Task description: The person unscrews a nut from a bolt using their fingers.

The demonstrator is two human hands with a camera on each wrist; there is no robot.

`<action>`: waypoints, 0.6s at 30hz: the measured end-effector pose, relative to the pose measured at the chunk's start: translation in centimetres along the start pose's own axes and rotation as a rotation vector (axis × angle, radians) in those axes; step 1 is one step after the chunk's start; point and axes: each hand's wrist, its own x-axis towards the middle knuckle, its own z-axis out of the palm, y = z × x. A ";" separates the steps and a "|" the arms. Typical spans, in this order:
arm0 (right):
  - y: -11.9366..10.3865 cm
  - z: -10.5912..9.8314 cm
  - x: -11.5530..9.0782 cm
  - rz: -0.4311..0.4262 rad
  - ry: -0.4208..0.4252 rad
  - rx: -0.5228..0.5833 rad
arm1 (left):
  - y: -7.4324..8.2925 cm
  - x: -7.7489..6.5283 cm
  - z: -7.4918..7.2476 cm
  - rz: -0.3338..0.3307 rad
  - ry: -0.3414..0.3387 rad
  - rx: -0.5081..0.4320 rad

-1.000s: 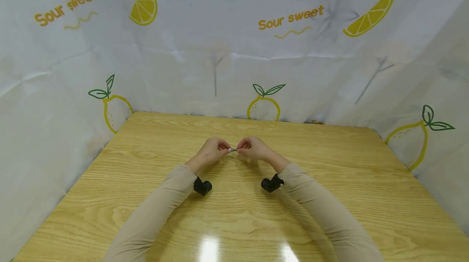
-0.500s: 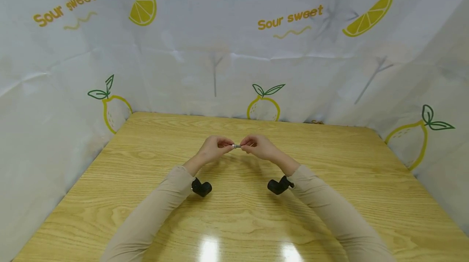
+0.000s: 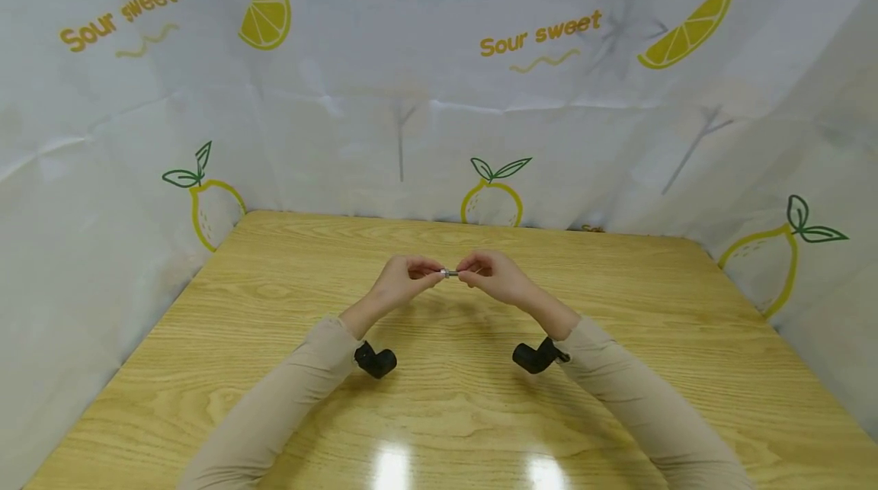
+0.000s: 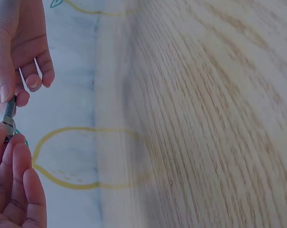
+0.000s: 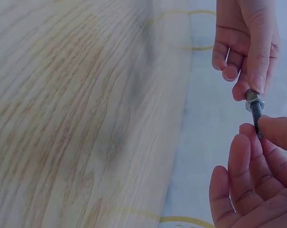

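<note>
Compared with one second ago, the left hand point(image 3: 401, 279), the right hand point(image 3: 498, 277) and the metal bolt point(image 3: 450, 273) are a bit more to the person's right, and the right hand has gone the farthest. Now the bolt is up in the air over the wooden worktop point(image 3: 439, 406), lying sideways between the two hands. The left hand pinches the thick end with its thumb and a finger. The right hand pinches the thin tip the same way. A shiny nut point(image 5: 254, 101) goes around the bolt, close to the left hand, and bare screw thread shows between the nut and the right fingertips. Each arm has a tan sleeve point(image 3: 274, 406) and a black wrist camera point(image 3: 535, 357). Behind the worktop hangs a white sheet point(image 3: 329, 147) with yellow lemons point(image 3: 266, 16) and the words "Sour sweet" point(image 3: 540, 34) on it.
</note>
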 end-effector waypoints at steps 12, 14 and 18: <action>-0.6 -0.4 -1.8 -0.022 0.006 0.040 | 1.3 -1.5 0.3 0.080 -0.024 -0.020; -0.7 -0.5 -2.0 -0.021 0.008 0.048 | 1.4 -1.6 0.3 0.093 -0.028 -0.027; -0.8 -0.5 -2.3 -0.008 0.016 0.058 | 1.6 -1.7 0.4 0.117 -0.030 -0.032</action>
